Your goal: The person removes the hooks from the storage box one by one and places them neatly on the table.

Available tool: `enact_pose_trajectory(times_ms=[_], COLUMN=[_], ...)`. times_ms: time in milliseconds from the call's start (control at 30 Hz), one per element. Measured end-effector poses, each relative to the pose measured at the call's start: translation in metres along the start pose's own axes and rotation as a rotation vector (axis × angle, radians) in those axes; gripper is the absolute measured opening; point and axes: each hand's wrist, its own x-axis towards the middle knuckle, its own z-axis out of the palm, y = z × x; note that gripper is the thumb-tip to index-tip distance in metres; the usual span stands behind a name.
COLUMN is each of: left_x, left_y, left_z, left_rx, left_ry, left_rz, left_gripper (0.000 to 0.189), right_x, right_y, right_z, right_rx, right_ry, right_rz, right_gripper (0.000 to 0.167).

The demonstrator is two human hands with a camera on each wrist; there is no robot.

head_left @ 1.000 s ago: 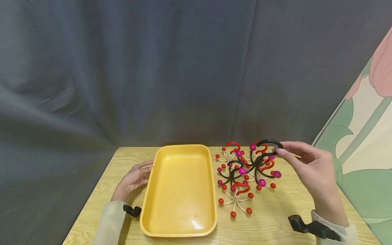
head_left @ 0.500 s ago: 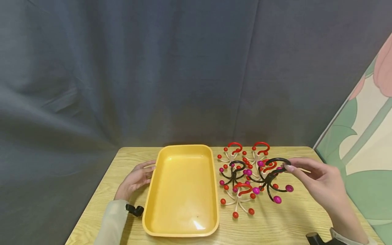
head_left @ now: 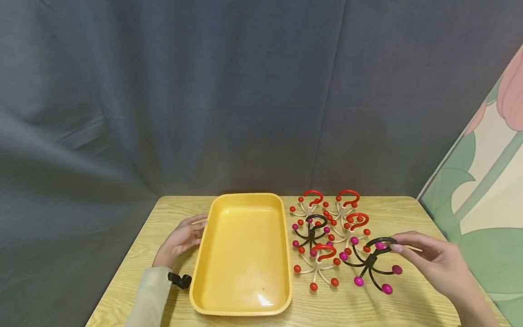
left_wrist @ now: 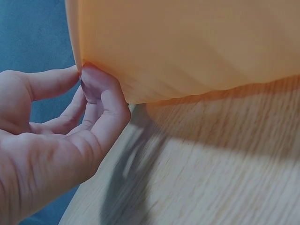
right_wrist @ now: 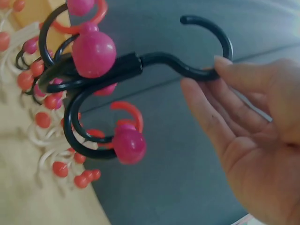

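Observation:
My right hand point(head_left: 433, 259) pinches the curved hook of a black hook hanger point(head_left: 371, 261) between thumb and fingers. Its curled arms end in magenta balls, and its shadow falls on the table beneath. In the right wrist view the hook of the black hanger point(right_wrist: 159, 58) passes between my fingertips. At the left side of a yellow tray point(head_left: 241, 259) my left hand point(head_left: 184, 238) grips the rim, thumb and fingers meeting on the edge in the left wrist view. Beside the tray's right side stands another black hanger point(head_left: 312, 235) with magenta balls.
Several white hangers with red hooks and red balls stand close together, including a front one point(head_left: 317, 263) and a right one point(head_left: 351, 231). They occupy the wooden table point(head_left: 392, 313) right of the tray. A dark curtain point(head_left: 245, 100) hangs behind the table.
My right hand has carried the black hanger rightward, toward me and lower, away from above the other hangers. My left hand stays on the tray's rim.

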Motion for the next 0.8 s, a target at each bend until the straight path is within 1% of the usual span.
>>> enact_pose_trajectory(times_ms=[133,233,333,467,633,800], left_x=[0.000,-0.001,-0.002,-0.002,-0.001,0.000], left_y=[0.001,0.001,0.001,0.000,-0.001,-0.002], left_z=[0.001,0.002,0.002,0.002,0.001,0.000], left_rx=[-0.007,-0.006,-0.009,-0.015,-0.020,-0.019], left_ry=[0.008,-0.002,-0.004,0.001,0.007,0.010], left_rz=[-0.001,0.003,0.004,0.001,-0.004,0.003], left_gripper=[0.058,0.058,0.058,0.058,0.057,0.058], right_x=[-0.004,-0.006,-0.008,-0.007,-0.005,-0.001], right_y=[0.015,0.025,0.032,0.040,0.048,0.054], right_z=[0.003,0.006,0.009,0.013,0.017,0.022], right_rx=[0.069,0.105,0.095,0.082,0.083,0.057], right_ry=[-0.055,-0.091,-0.133,-0.188,-0.244,-0.269], right_rz=[-0.042,-0.067,-0.086,-0.076,-0.035,0.013], right_gripper=[0.027,0.029,0.029,0.028,0.024,0.022])
